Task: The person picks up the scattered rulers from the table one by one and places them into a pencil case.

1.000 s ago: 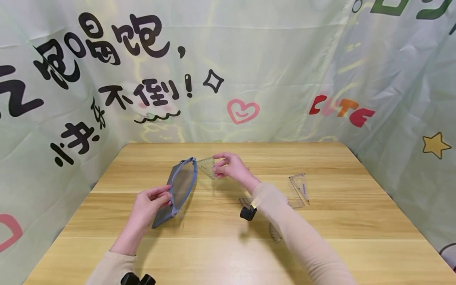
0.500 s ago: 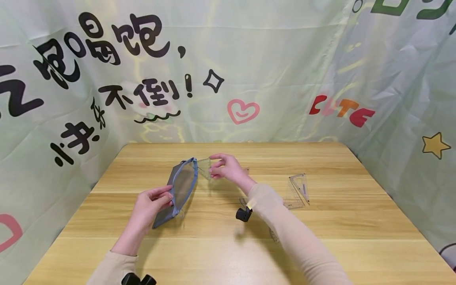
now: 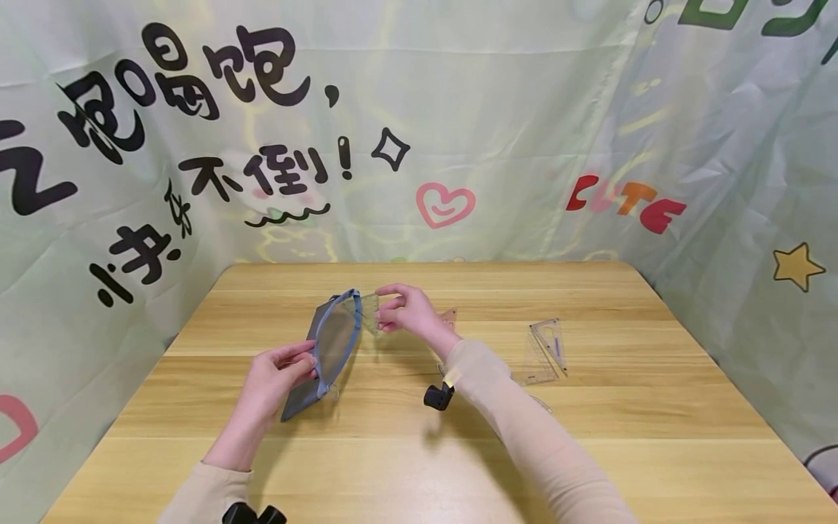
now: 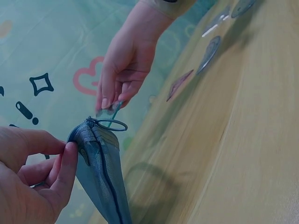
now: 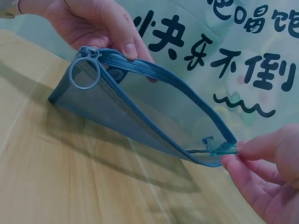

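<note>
My left hand grips the rim of a blue zippered mesh pouch, thumb and fingers pinching its edge. The pouch is tilted above the table, its zipper undone and its mouth spread toward the right. A ring-shaped zipper pull hangs at the near end. Between thumb and fingers, my right hand pinches a clear yellow-green set square at the pouch's far end. In the right wrist view, part of the set square lies within the mouth, and the fingertips are right at the rim.
On the wooden table, a pink set square lies behind the right forearm. Farther right is a clear set square beside another clear ruler piece. The right sleeve partly covers curved clear pieces. A printed cloth hangs behind.
My right hand has moved left with the set square, and less of the set square shows outside the pouch. The left hand and pouch have stayed nearly still.
</note>
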`<state>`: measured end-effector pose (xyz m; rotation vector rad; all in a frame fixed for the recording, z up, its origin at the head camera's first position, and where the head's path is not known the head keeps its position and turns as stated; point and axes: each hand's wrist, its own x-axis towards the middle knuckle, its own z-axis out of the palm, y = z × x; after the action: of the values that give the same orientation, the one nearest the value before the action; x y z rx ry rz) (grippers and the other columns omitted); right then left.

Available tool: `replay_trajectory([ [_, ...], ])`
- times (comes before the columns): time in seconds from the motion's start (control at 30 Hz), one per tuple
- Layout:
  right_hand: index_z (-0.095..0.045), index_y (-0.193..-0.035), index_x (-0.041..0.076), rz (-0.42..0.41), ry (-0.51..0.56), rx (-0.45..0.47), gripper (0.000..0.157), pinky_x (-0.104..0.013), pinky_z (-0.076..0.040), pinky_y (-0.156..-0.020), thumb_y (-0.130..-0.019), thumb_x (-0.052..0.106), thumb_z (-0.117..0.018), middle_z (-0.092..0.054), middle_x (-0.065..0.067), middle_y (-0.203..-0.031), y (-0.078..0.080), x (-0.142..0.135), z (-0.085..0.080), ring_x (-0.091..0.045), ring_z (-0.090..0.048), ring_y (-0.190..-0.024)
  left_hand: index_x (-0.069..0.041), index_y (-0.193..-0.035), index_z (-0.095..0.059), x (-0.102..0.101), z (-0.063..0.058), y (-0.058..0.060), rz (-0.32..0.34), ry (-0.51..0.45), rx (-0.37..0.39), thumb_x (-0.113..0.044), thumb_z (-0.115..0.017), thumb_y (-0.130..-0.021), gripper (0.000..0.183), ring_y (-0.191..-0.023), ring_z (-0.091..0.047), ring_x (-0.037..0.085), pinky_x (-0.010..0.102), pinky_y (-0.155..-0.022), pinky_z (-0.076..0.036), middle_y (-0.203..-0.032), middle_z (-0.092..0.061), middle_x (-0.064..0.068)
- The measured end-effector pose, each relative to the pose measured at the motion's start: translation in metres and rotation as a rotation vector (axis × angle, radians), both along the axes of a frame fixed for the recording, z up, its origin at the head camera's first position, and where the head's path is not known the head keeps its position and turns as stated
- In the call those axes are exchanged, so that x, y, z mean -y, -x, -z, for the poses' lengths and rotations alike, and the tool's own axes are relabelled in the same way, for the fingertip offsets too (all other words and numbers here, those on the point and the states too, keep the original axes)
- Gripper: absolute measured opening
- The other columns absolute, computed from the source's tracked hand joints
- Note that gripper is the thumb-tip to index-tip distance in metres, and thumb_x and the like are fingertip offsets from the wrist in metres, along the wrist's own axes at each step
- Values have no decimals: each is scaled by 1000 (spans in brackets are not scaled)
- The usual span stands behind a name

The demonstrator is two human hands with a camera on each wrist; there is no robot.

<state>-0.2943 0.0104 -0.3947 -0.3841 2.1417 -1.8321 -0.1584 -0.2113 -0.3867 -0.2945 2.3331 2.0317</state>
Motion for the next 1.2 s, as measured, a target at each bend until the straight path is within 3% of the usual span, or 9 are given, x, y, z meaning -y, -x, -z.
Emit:
replay_trajectory([
  [0.33, -51, -137, -2, -17, 27, -4, 49, -53, -61, -86, -90, -4, -65, -67, -32, -112, -3, 4, 1, -11, -67, -65, 11, -137, -51, 2, -2, 3, 11, -9, 5, -2, -61, -95, 46, -78, -65, -2, 13, -76, -59, -87, -65, -12],
  [0.57, -53, -134, 0, 17, 41, 2, 46, -37, -65, -74, -89, -5, -65, -68, -31, -109, -5, 8, 1, -12, -67, -64, 11, -137, -50, 1, -3, 6, 32, 0, 1, -2, -62, -94, 47, -77, -66, -3, 13, -76, -59, -90, -66, -10],
  [0.7, -53, -133, 0, 27, 48, 7, 46, -39, -65, -75, -89, -5, -66, -69, -29, -107, -5, 10, 1, -12, -68, -64, 12, -137, -50, -1, -4, 7, 37, -10, -7, -2, -62, -94, 47, -77, -66, -3, 13, -76, -59, -90, -66, -10],
  [0.97, -52, -133, -1, 13, 77, 28, 45, -55, -58, -88, -90, -5, -65, -69, -28, -107, -3, 13, 4, -14, -68, -64, 14, -137, -49, -4, -4, 6, 34, -15, -15, 1, -60, -94, 46, -76, -65, -2, 13, -76, -59, -86, -65, -11],
  [1.2, -51, -133, 1, -6, 78, 70, 44, -52, -60, -89, -91, -4, -64, -69, -26, -109, -5, 15, 5, -15, -70, -66, 14, -137, -48, -4, -4, 4, 33, -19, -14, 1, -60, -94, 46, -76, -65, -2, 13, -76, -59, -86, -65, -11],
])
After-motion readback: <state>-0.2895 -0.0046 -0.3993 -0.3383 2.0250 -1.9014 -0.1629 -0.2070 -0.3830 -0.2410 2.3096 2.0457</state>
